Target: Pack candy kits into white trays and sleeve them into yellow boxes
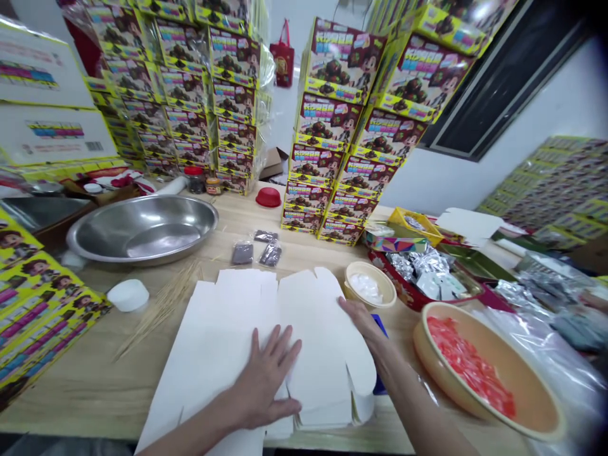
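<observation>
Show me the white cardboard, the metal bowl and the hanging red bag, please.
White cardboard [320, 329], head view: on its bare upper face, right of centre.
Metal bowl [149, 240], head view: on its bare inner floor.
Red bag [284, 63], head view: middle of its front.

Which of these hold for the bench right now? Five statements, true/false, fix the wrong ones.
1. The left hand lies spread on the white cardboard. True.
2. The thin sticks lie to the right of the cardboard. False: the thin sticks lie to its left.
3. The orange basin holds red pieces. True.
4. The red bowl sits on the cardboard. False: the red bowl sits on the table.
5. The right hand touches the cardboard. True.
</observation>
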`<state>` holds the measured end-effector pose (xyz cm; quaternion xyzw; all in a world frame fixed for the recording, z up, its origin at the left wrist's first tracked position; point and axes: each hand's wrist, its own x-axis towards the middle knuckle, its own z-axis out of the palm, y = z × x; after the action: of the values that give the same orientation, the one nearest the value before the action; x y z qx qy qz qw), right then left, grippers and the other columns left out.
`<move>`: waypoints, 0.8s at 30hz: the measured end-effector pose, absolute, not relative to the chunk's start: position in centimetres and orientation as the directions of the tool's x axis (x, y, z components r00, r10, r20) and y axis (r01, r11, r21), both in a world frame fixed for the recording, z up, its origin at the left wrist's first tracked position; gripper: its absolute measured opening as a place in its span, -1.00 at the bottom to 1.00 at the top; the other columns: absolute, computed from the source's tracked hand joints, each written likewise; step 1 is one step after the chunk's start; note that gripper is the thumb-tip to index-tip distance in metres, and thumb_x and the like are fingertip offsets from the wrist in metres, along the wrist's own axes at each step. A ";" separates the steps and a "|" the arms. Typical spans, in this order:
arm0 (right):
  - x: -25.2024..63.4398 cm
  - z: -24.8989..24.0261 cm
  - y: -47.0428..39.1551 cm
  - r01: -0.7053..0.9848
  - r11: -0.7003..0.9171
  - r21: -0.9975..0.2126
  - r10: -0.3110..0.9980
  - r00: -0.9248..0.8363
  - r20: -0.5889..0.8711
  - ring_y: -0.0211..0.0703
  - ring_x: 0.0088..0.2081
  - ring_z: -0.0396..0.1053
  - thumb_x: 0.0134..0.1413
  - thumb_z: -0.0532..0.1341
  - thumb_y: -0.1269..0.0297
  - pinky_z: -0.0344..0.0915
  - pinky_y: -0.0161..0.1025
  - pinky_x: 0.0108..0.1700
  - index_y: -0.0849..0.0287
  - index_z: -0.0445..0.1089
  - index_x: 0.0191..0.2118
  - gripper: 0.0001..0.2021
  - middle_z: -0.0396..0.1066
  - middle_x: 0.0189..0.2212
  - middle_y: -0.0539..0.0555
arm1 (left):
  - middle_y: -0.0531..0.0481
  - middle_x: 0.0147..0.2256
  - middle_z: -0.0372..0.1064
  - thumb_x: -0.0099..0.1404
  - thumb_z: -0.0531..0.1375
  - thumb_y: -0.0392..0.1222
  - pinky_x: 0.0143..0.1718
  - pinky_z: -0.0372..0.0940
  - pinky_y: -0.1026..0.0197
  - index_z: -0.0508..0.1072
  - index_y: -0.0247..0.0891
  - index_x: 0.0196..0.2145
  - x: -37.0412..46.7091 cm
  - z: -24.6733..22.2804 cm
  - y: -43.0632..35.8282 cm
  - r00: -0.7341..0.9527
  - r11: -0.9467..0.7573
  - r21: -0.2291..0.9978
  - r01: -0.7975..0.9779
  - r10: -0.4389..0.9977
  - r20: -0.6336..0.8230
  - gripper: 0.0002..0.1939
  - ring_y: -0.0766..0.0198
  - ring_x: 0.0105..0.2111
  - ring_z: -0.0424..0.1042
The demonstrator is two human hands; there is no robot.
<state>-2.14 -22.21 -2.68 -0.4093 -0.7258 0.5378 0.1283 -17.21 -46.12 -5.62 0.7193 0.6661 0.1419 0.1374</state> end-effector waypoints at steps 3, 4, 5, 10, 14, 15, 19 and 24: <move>-4.0 -2.8 -25.6 0.153 -0.224 -0.963 0.616 -0.743 -0.261 0.02 -0.32 0.46 0.01 0.01 -0.25 0.36 -0.11 -0.24 0.24 0.43 -0.20 -0.39 0.49 -0.43 0.16 | -0.28 0.31 -0.54 0.20 -0.04 0.33 0.11 -0.45 -0.50 -0.50 -0.15 0.29 -17.0 -5.7 -46.2 0.070 -0.084 0.385 0.919 0.996 0.050 -0.04 -0.25 0.28 -0.47; -4.7 -3.1 -26.9 0.066 -0.314 -0.947 0.596 -0.763 -0.250 0.04 -0.29 0.46 -0.03 0.01 -0.29 0.36 -0.09 -0.21 0.23 0.43 -0.18 -0.35 0.50 -0.40 0.17 | -0.28 0.31 -0.55 0.20 -0.04 0.33 0.12 -0.45 -0.49 -0.53 -0.16 0.29 -17.0 -5.7 -46.3 0.073 -0.088 0.385 0.918 0.996 0.055 -0.03 -0.24 0.29 -0.47; -5.4 -3.3 -27.9 0.007 -0.364 -0.931 0.591 -0.771 -0.237 0.05 -0.27 0.46 -0.05 -0.01 -0.33 0.36 -0.07 -0.18 0.21 0.44 -0.16 -0.32 0.51 -0.38 0.16 | -0.28 0.31 -0.56 0.20 -0.05 0.34 0.12 -0.45 -0.49 -0.54 -0.16 0.29 -17.0 -5.7 -46.3 0.075 -0.092 0.385 0.918 0.995 0.058 -0.03 -0.24 0.29 -0.47; -5.4 -1.9 -26.5 0.102 -0.194 -0.976 0.606 -0.770 -0.201 0.06 -0.26 0.45 0.02 0.00 -0.25 0.37 -0.09 -0.22 0.27 0.42 -0.15 -0.36 0.51 -0.33 0.21 | -0.27 0.31 -0.55 0.19 -0.06 0.36 0.13 -0.45 -0.48 -0.51 -0.16 0.29 -17.1 -5.7 -46.2 0.056 -0.064 0.369 0.927 0.998 0.033 -0.02 -0.24 0.29 -0.45; -3.5 0.4 -22.4 0.619 0.491 -0.613 0.681 -0.712 -0.172 0.01 -0.30 0.45 0.08 0.12 0.18 0.33 -0.19 -0.26 0.33 0.42 -0.31 -0.71 0.49 -0.34 0.25 | -0.24 0.32 -0.45 0.15 -0.02 0.39 0.10 -0.49 -0.51 -0.34 -0.10 0.31 -17.0 -5.7 -46.0 0.054 -0.046 0.330 0.943 0.998 -0.016 -0.04 -0.28 0.28 -0.40; -3.4 0.4 -22.2 0.679 0.577 -0.454 0.704 -0.695 -0.144 0.04 -0.25 0.44 0.05 0.14 0.27 0.31 -0.18 -0.21 0.34 0.42 -0.33 -0.79 0.48 -0.32 0.27 | -0.25 0.32 -0.43 0.15 -0.01 0.39 0.09 -0.50 -0.52 -0.30 -0.10 0.31 -16.9 -5.9 -46.0 0.058 -0.047 0.323 0.945 0.998 -0.023 -0.05 -0.28 0.28 -0.39; -4.0 -0.6 -24.2 0.753 0.613 -0.240 0.762 -0.643 -0.072 0.15 -0.08 0.36 0.05 0.11 0.45 0.21 -0.06 -0.04 0.40 0.40 -0.26 -0.83 0.43 -0.21 0.40 | -0.28 0.31 -0.37 0.14 -0.02 0.40 0.08 -0.53 -0.52 -0.17 -0.12 0.30 -16.6 -6.2 -45.8 0.056 -0.040 0.324 0.945 0.998 -0.041 -0.08 -0.28 0.28 -0.40; -0.4 4.7 -24.5 0.600 0.739 -0.306 0.669 -0.710 0.222 0.05 -0.12 0.39 0.11 0.18 0.20 0.30 -0.12 -0.12 0.30 0.32 -0.07 -0.68 0.42 -0.19 0.30 | -0.29 0.21 0.06 0.14 0.07 0.34 0.15 -0.19 -0.44 0.13 -0.18 0.22 -17.8 -2.4 -46.6 -0.018 -0.054 0.372 0.927 0.982 0.186 -0.19 -0.20 0.23 -0.03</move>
<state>-0.35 -24.51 4.75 -0.3454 -0.9185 0.1062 0.1608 -17.76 -46.63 -2.44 0.6974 0.6844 0.2012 0.0691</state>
